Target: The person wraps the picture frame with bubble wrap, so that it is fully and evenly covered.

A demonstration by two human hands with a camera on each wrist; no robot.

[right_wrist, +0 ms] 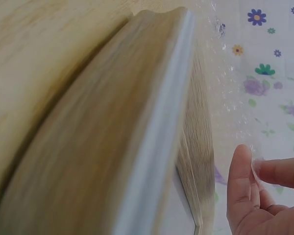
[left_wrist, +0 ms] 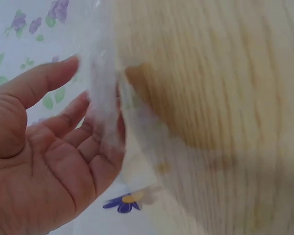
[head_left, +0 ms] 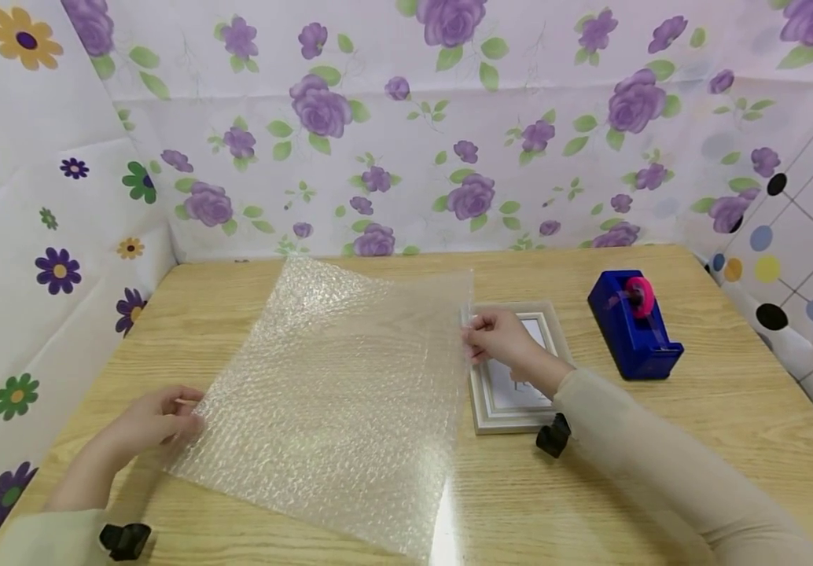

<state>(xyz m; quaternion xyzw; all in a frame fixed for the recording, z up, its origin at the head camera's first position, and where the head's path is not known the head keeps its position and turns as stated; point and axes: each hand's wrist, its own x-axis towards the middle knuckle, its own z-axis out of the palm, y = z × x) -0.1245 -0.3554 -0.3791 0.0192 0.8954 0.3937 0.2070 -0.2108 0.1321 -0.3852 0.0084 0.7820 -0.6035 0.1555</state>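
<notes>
Right hand (head_left: pixel 509 342): thumb and fingertips pinching the edge of a sheet of clear, blistered plastic bubble wrap (head_left: pixel 336 377) at its 2 o'clock. Left hand (head_left: pixel 155 424): fingers loosely bent against the sheet's 9 o'clock edge, thumb standing apart, nothing gripped.

Bubble wrap: four-sided, glossy, finely pebbled, spread between the hands over a pale, wood-grained bench (head_left: pixel 746 393).

At the sheet's 3 o'clock, partly under the right hand: a rectangular, cream picture frame (head_left: pixel 483 413), stepped moulding, white insert.

Between 2 and 3 o'clock, farther out: a blue, wedge-like tape dispenser (head_left: pixel 636 338), bearing a bright pink ring (head_left: pixel 640 297).

At 12 o'clock, behind the bench: a creased white cloth (head_left: pixel 321 106), printed with purple roses.
</notes>
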